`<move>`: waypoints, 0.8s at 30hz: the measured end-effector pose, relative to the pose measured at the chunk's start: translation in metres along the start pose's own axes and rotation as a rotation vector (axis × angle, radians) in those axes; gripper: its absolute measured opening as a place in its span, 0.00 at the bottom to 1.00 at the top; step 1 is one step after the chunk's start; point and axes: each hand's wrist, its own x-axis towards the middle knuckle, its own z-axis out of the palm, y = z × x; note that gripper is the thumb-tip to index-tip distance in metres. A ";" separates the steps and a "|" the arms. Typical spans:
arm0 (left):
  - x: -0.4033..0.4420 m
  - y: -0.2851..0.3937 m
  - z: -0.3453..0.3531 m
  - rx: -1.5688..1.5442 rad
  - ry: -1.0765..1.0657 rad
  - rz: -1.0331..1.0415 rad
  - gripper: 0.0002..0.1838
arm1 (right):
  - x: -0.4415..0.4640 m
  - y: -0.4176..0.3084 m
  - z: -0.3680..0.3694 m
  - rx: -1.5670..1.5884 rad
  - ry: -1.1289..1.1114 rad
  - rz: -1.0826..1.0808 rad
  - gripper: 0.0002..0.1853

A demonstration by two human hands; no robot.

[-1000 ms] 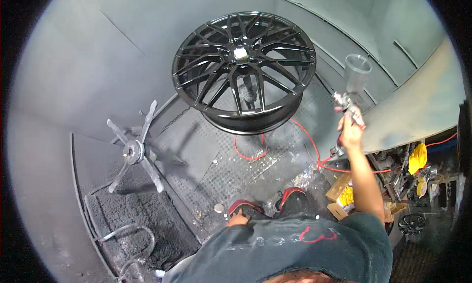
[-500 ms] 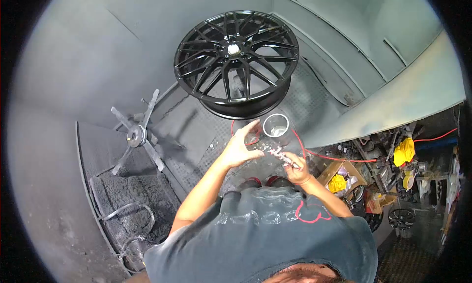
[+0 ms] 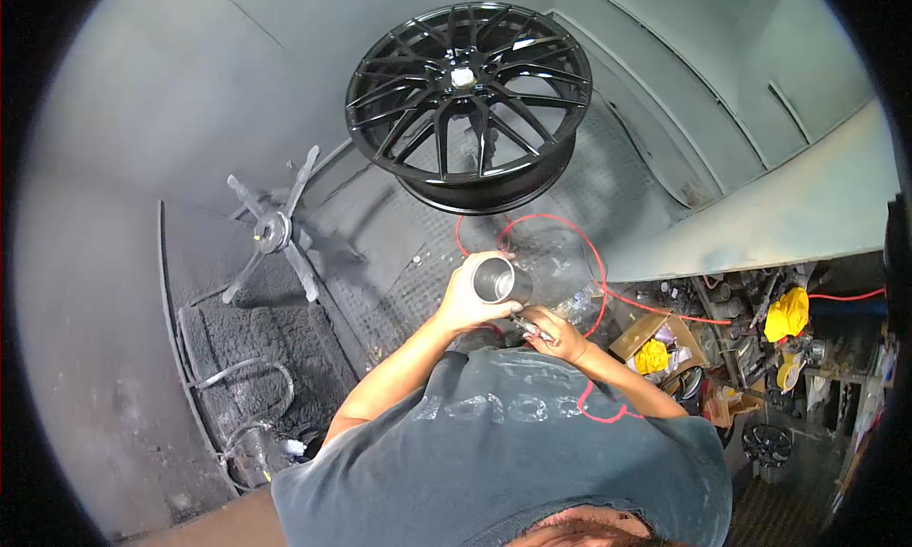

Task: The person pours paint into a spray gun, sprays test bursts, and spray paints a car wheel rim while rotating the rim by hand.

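A black multi-spoke wheel rim [image 3: 442,139] stands raised in front of me, with a small pale piece over its hub. Nearer my body, my left hand [image 3: 464,298] is wrapped around the side of an open-topped metal cup [image 3: 501,280]. The inside of the cup shows a light grey shine. Just below it, my right hand [image 3: 560,336] grips a small silvery metal tool [image 3: 532,328], which looks like the body of a spray gun under the cup. My fingers hide most of the tool.
A red hose [image 3: 600,262] loops over the floor and runs right. On the left stands a star-shaped stand [image 3: 273,232] beside a dark shaggy mat [image 3: 256,343]. To the right are a cardboard box [image 3: 638,336], a yellow cloth [image 3: 787,314] and cluttered shelves.
My left hand has closed around the cup, having been open beside it. The cup and my right hand have come closer to my body. The view has shifted slightly.
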 end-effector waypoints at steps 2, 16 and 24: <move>-0.011 0.001 -0.001 0.065 0.054 -0.062 0.40 | 0.000 0.002 0.000 0.003 -0.076 0.024 0.22; -0.039 -0.012 0.036 0.440 0.267 0.032 0.38 | 0.009 0.044 0.006 -0.171 -0.673 0.122 0.11; -0.045 -0.034 0.039 -0.107 0.171 -0.071 0.57 | 0.024 0.035 0.003 0.017 -0.385 -0.019 0.17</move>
